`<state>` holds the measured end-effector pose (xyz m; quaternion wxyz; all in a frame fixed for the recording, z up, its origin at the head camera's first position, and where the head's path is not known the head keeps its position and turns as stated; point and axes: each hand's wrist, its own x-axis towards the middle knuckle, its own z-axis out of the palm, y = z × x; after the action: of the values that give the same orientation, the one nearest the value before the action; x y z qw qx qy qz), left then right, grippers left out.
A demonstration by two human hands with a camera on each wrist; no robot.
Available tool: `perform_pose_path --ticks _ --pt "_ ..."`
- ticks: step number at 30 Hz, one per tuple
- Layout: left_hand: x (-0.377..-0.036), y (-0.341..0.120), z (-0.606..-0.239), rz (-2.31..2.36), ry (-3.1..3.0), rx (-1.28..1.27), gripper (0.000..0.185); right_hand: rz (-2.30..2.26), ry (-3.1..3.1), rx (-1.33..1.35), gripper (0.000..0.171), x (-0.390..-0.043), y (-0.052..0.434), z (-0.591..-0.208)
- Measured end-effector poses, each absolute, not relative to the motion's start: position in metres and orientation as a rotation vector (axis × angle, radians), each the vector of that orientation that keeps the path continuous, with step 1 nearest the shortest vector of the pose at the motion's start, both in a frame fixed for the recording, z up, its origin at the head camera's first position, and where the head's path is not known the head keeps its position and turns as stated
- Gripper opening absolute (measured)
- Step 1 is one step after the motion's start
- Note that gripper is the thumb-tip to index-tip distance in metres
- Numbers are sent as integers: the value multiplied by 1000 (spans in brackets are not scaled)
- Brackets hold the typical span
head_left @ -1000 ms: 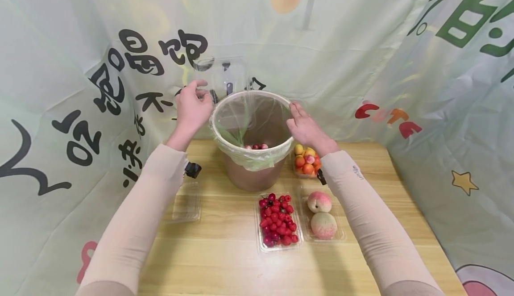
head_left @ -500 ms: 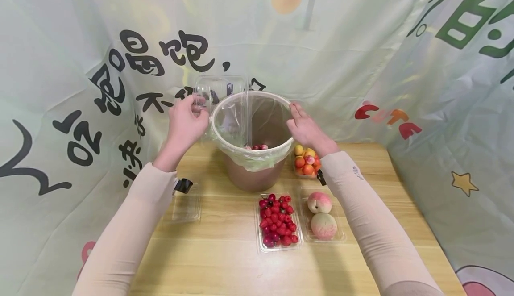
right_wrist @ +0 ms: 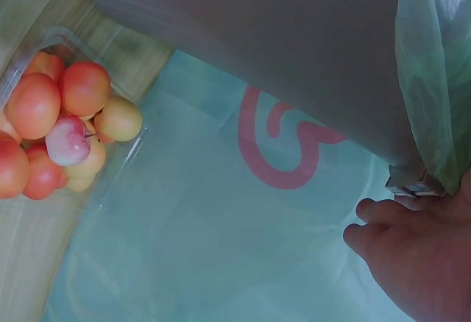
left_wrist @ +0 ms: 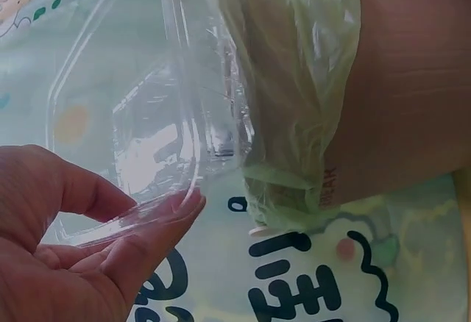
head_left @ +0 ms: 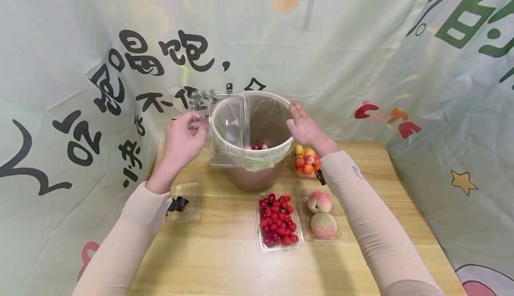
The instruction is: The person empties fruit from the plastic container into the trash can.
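A clear clamshell box (head_left: 218, 126) is pinched by the left hand (head_left: 182, 139) at its left edge, beside and partly before the lined bin's (head_left: 257, 171) rim. Its far wall blurs into the backdrop. The right hand (head_left: 307, 128) is laid flat, fingers straight, against the bin's right rim; its palm is cut off in the wrist view.

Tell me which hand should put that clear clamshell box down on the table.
Left, probably. The left hand already pinches the empty clear clamshell box beside the bucket, above bare table. The right hand rests on the bucket's far rim, steadying it.
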<state>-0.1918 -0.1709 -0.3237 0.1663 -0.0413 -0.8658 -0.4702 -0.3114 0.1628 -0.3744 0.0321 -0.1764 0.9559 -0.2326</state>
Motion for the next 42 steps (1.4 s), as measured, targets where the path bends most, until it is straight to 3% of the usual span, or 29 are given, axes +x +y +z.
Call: perform_pose_path --ticks 31,42 --pt "-128 -179 -430 -1570 -2452 23 34 -622 2959 -540 73 -314 160 -373" --pt "-111 -178 -487 -1604 -2586 134 36 -500 2978 -523 73 -313 160 -370"
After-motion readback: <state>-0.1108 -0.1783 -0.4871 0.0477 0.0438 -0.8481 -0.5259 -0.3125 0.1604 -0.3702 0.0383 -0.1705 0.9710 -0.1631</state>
